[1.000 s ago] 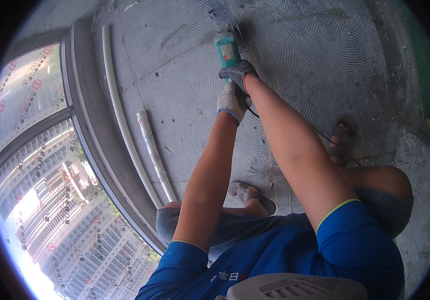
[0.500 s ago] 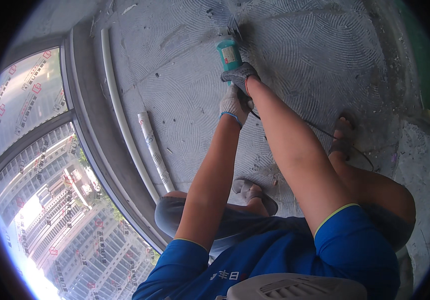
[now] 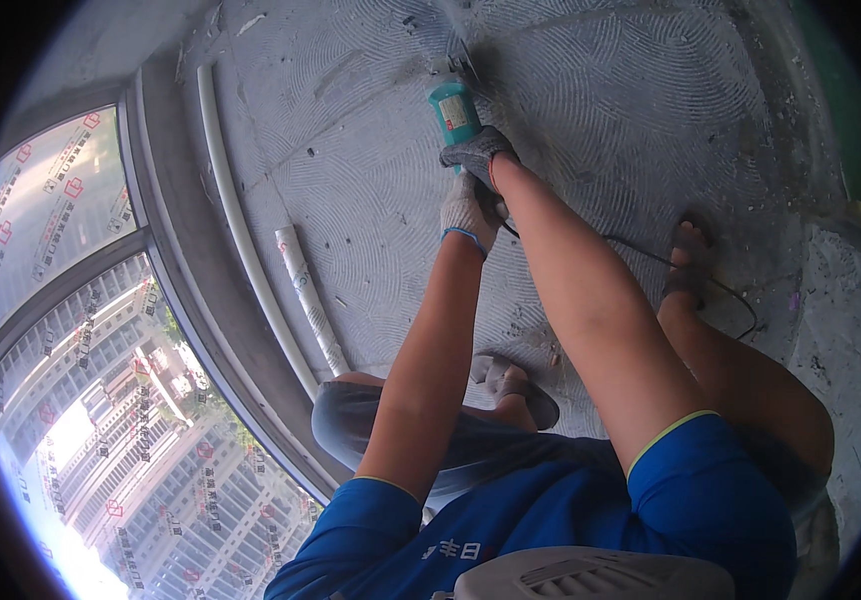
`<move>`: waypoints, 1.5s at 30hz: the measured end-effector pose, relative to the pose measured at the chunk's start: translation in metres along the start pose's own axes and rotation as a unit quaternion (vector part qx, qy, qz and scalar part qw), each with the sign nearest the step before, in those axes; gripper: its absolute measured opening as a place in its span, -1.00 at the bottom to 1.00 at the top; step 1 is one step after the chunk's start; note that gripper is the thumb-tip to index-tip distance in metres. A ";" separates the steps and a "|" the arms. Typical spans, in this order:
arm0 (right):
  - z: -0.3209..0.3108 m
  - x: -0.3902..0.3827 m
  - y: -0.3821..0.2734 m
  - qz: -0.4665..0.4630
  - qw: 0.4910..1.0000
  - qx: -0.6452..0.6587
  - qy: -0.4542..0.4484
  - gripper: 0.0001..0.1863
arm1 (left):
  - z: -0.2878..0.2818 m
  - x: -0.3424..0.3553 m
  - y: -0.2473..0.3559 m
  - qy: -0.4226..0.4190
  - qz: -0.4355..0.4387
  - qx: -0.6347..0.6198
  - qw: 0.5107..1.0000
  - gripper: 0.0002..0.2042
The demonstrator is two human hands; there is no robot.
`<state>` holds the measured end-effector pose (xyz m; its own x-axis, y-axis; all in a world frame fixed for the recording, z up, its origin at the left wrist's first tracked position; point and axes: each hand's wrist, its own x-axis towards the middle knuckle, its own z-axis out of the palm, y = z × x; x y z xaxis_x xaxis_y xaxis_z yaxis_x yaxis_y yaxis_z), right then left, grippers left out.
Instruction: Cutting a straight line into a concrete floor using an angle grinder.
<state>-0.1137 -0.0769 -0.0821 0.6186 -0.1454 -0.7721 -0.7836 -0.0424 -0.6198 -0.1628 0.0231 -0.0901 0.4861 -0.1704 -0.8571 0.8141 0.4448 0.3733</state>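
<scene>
A teal angle grinder [image 3: 455,112] is held out ahead at the top of the view. Its disc end [image 3: 462,68] meets the floor, with a dark smudge and greyish haze beside it. My right hand [image 3: 480,152], in a dark grey glove, wraps round the middle of the body. Just behind it, my left hand [image 3: 470,207], in a paler knit glove with a blue cuff, grips the rear end. My fingers are partly hidden by the gloves and the tool. A black cord [image 3: 640,247] trails from the rear toward my right foot.
The grey concrete floor [image 3: 380,240] has curved comb ridges and bits of debris. Along the left lie a long white pipe [image 3: 235,215] and a shorter wrapped tube [image 3: 308,300], by a framed window [image 3: 60,210]. My sandalled feet flank the work, the right one [image 3: 688,255] near the cord.
The grinder has shifted very slightly to the left, with both hands still on it. The view has moved a little too, and the cord near my right foot lies slightly differently.
</scene>
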 end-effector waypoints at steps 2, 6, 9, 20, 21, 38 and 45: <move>0.001 0.000 0.003 -0.004 1.000 -0.005 0.000 -0.32 | -0.001 -0.001 -0.002 -0.023 0.006 0.005 1.000 -0.74; 0.003 0.003 0.008 -0.002 1.000 0.001 0.005 -0.30 | -0.009 0.001 -0.005 -0.034 0.008 0.003 0.999 -0.73; 0.003 0.004 0.012 -0.004 1.000 -0.008 -0.012 -0.25 | -0.015 0.001 -0.007 -0.052 -0.001 0.043 0.998 -0.63; 0.006 0.000 0.024 -0.021 0.999 -0.024 -0.003 -0.16 | -0.007 -0.014 -0.015 -0.012 0.006 -0.001 1.000 -0.71; 0.006 0.000 0.025 -0.022 0.999 -0.023 -0.002 -0.16 | -0.006 -0.015 -0.015 -0.014 0.006 0.000 1.000 -0.71; 0.011 -0.012 0.032 -0.001 1.000 -0.001 0.007 -0.36 | -0.030 -0.014 -0.023 -0.059 -0.020 0.040 0.997 -0.63; 0.011 -0.027 0.027 -0.009 1.000 0.017 0.008 -0.37 | -0.039 -0.015 -0.024 -0.066 -0.008 0.044 0.997 -0.58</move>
<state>-0.1510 -0.0629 -0.0790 0.6322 -0.1600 -0.7581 -0.7692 -0.0120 -0.6389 -0.2020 0.0495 -0.0998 0.5056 -0.2946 -0.8109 0.8443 0.3624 0.3947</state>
